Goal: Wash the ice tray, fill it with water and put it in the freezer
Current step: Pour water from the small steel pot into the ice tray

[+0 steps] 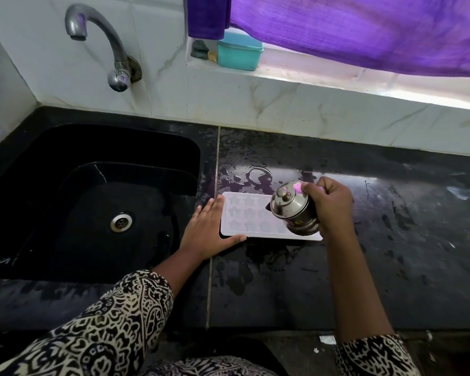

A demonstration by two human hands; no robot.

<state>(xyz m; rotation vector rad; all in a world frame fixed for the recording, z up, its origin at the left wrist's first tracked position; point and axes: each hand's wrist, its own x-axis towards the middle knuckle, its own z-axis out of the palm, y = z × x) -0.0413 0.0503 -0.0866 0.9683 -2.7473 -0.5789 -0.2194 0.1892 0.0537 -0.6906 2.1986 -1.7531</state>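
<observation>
Fill step. Ice tray (244,215) flat on wet surface (391,226), centre frame, just right of sink (92,207). Right hand (329,204) grip closed around steel jug (293,210), tilted over tray. Left hand (212,229) open, flat, bracing tray's left edge (no grasp). Pour slowly, cell by cell. Clear room lower right; sink drop-off is close.

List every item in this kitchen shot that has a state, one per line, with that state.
ice tray: flat on the wet counter, star cavities up
steel pot: lidded, tilted over the tray
right hand: gripping the pot
left hand: flat, steadying the tray's left edge
tap: no water running
sink: no dishes in it
teal box: closed
</observation>
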